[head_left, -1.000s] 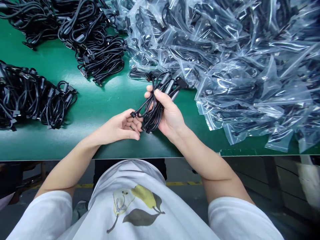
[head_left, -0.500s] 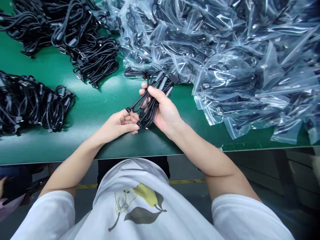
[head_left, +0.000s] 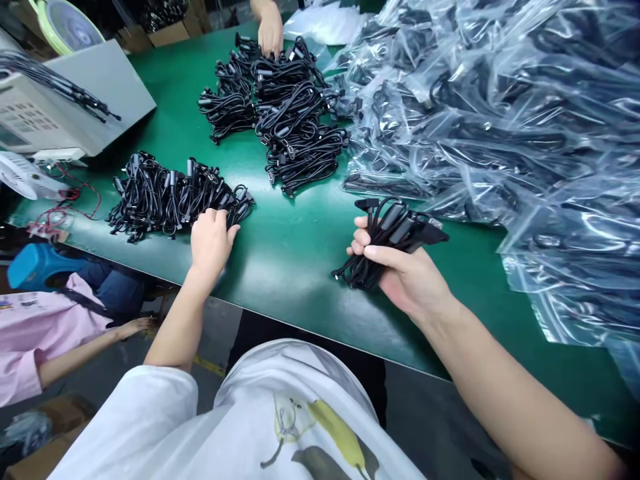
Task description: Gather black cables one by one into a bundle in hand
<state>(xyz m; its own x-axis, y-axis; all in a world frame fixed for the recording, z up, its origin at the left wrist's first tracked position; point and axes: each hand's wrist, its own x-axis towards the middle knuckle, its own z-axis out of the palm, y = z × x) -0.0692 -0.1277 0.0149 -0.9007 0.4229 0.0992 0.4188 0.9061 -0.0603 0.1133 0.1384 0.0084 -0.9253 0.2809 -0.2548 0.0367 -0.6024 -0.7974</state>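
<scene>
My right hand (head_left: 405, 267) is closed around a bundle of coiled black cables (head_left: 373, 257), held above the table's front part. The cables' plugs and thicker moulded parts stick out past the fingers. At the right end of the near-left heap of black cables (head_left: 160, 197), my left hand (head_left: 213, 243) reaches over the coils. Its thumb stands apart from the bent fingers, whose tips are hidden. Farther back lies a second heap of coiled black cables (head_left: 295, 127).
Clear plastic bags (head_left: 475, 147) with black cables cover the green table's (head_left: 290, 267) right side. Another person's hand (head_left: 271, 33) touches the far heap. A grey instrument box (head_left: 110, 93) and a white fan (head_left: 30, 175) stand left. A person in a pink shirt (head_left: 65, 327) is below left.
My left hand has left the bundle and moved left to the near heap. The right hand still holds the bundle. The view has turned left, showing the instrument box and other people.
</scene>
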